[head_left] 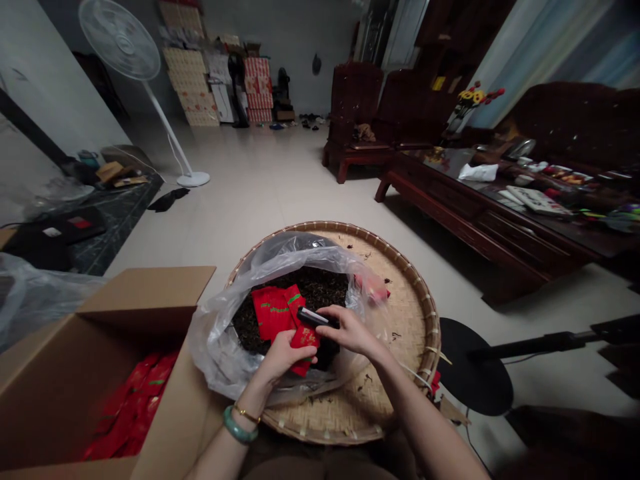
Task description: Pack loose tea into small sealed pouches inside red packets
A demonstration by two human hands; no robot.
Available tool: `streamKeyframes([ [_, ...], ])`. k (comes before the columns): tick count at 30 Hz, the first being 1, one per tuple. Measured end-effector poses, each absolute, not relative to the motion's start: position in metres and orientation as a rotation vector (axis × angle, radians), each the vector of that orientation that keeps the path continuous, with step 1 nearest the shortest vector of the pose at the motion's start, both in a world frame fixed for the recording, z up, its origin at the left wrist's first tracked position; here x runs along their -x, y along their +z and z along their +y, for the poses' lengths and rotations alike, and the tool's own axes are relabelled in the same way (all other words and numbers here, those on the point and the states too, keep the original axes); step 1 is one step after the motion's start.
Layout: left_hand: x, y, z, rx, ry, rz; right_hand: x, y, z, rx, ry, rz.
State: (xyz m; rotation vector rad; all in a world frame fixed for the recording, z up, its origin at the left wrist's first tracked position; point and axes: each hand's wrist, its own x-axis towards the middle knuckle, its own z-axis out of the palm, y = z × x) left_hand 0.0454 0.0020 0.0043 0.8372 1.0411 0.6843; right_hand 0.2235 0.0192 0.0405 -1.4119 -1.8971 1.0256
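Note:
My left hand (285, 353) pinches a small red packet (305, 337) with gold print, low over an open clear plastic bag (210, 347). In my right hand (347, 327) is a slim black handheld device (311, 317) with a pale label, shaped like a small bag sealer. Its front end is at the upper part of the packet; whether it touches I cannot tell. Dark dried tea leaves (320, 283) fill the bag. On the leaves rest several more red packets (270, 308) with green marks. Under the bag is a round woven bamboo tray (410, 300).
An open cardboard box (45, 380) with several red packets (140, 393) stands left of the tray. To the right are a black round stand base (475, 367) and a dark wooden table (480, 240). A white fan (193, 179) and stacked cartons (193, 87) stand farther back.

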Motion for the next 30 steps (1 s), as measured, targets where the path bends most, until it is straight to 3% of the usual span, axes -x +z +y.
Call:
streamKeyframes([
  [15,-0.043,0.001,0.003,-0.841,0.679,1.036,-0.237,0.028,0.026,1.378,1.172,-1.67],
  [23,-0.043,0.001,0.0,-0.806,0.693,1.035,-0.28,-0.012,0.035,1.776,0.428,-1.796],
  [30,-0.049,-0.005,-0.002,-0.845,0.624,1.047,-0.218,0.01,0.025,1.401,0.497,-2.029],
])
